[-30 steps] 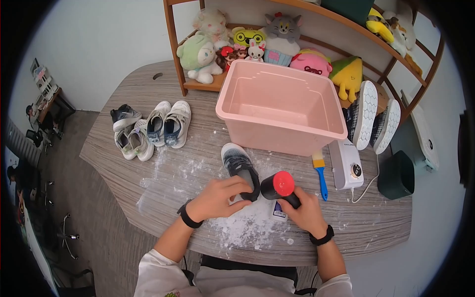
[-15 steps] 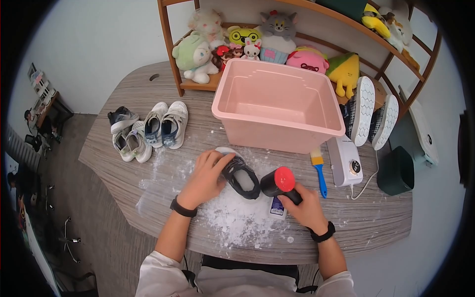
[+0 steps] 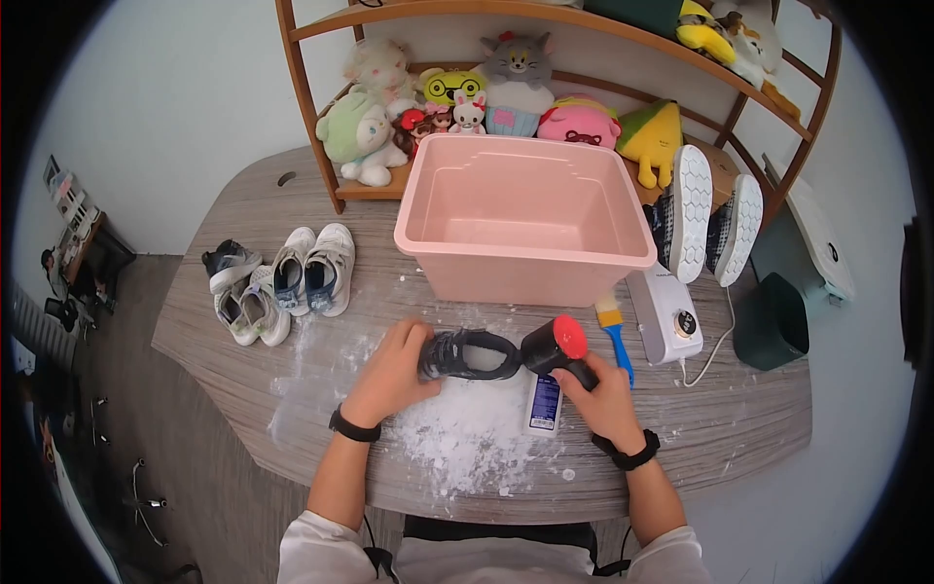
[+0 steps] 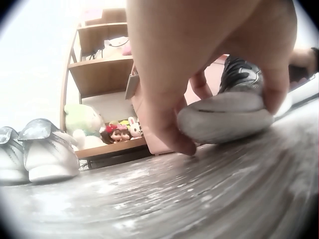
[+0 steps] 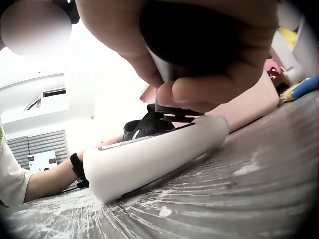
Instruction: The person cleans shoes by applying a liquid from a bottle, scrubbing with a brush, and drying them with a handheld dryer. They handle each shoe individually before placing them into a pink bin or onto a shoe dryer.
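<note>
In the head view, a dark grey and black sneaker lies sideways on the powdered table, its opening facing up and its toe to the left. My left hand grips the toe; the left wrist view has fingers and thumb on both sides of the white sole. My right hand holds a black hair-dryer-shaped device with a red round end by its handle. Its barrel comes right up to the sneaker's heel. A white bottle with a dark blue label lies just below the device.
White powder covers the table's middle. Behind stands a pink bin; right of it are a blue-handled brush, a white appliance with upturned shoes, and a dark green bin. More shoes stand at left.
My left hand has moved from the sneaker's heel end to its toe. The sneaker has turned, its toe now pointing left. The right hand keeps holding the device near the heel; the bottle shows more.
</note>
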